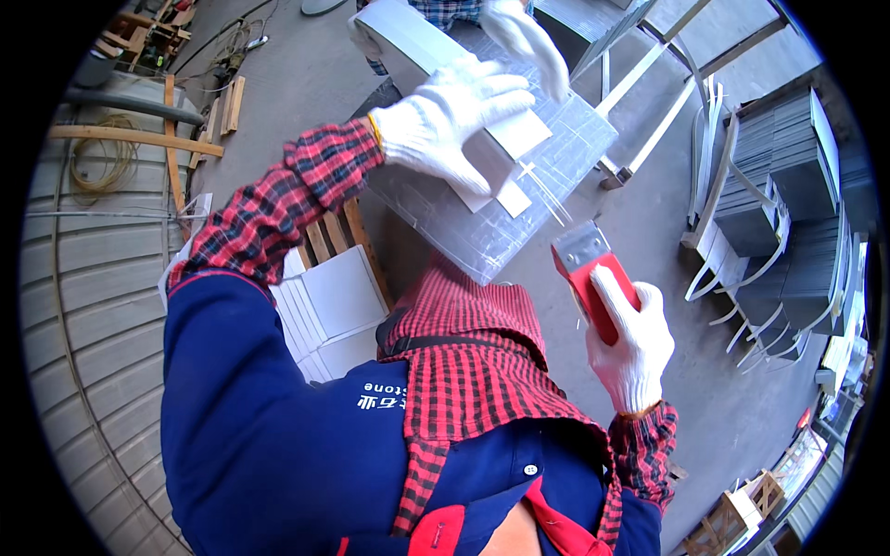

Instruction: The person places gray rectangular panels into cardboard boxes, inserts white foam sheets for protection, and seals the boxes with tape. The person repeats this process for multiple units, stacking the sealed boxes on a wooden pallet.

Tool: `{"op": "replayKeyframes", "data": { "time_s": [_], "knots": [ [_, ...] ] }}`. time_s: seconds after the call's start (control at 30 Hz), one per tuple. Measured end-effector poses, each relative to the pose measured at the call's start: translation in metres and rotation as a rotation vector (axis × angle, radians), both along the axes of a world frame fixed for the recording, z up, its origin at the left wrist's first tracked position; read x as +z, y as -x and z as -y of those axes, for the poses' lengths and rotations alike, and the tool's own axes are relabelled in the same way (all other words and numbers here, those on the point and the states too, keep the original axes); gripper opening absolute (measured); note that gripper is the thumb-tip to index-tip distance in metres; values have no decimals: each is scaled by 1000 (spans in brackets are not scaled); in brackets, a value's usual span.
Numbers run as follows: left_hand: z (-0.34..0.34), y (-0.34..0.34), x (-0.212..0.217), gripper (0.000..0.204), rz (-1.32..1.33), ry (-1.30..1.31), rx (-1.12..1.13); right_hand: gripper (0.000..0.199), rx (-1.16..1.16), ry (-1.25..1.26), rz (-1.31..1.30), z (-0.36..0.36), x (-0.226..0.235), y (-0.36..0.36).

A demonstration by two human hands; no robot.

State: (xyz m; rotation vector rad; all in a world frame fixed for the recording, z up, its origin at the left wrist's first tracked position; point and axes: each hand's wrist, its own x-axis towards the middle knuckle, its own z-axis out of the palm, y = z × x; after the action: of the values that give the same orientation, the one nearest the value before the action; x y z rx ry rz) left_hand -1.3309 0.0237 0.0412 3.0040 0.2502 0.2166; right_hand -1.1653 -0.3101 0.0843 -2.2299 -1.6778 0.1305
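My left hand (pixel 450 120), in a white knit glove, has its fingers spread over the pale pieces on the work surface. Beneath and beside it lie a flat white piece (pixel 519 134) and a smaller white piece (pixel 513 198); whether the palm presses on them I cannot tell. The work surface is a grey, scuffed slab-like top (pixel 464 236). My right hand (pixel 635 347), also gloved, is closed round a red hand tool (pixel 603 315) with a flat riveted metal end. It is held in the air, right of the surface and apart from it.
Across the surface, another person's gloved hand (pixel 528 46) reaches in beside a long white rolled strip (pixel 408 37). White slabs (pixel 343 292) lie on a wooden pallet at left. Metal frame bars (pixel 658 134) stand at right, with stacked grey slabs (pixel 751 213) beyond.
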Motion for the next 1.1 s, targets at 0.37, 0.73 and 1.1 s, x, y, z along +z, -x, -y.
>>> {"op": "replayKeyframes", "data": {
  "time_s": [0.37, 0.73, 1.1],
  "knots": [
    [54, -42, -43, 34, 513, -153, 237, 39, 272, 336, 495, -117, -46, 29],
    [72, -37, -85, 46, 742, -164, 403, 34, 242, 933, -153, -17, -122, -58],
    [95, -5, -49, 70, 639, 106, 360, 64, -494, -174, -1238, -133, -215, -107]
  ]
}}
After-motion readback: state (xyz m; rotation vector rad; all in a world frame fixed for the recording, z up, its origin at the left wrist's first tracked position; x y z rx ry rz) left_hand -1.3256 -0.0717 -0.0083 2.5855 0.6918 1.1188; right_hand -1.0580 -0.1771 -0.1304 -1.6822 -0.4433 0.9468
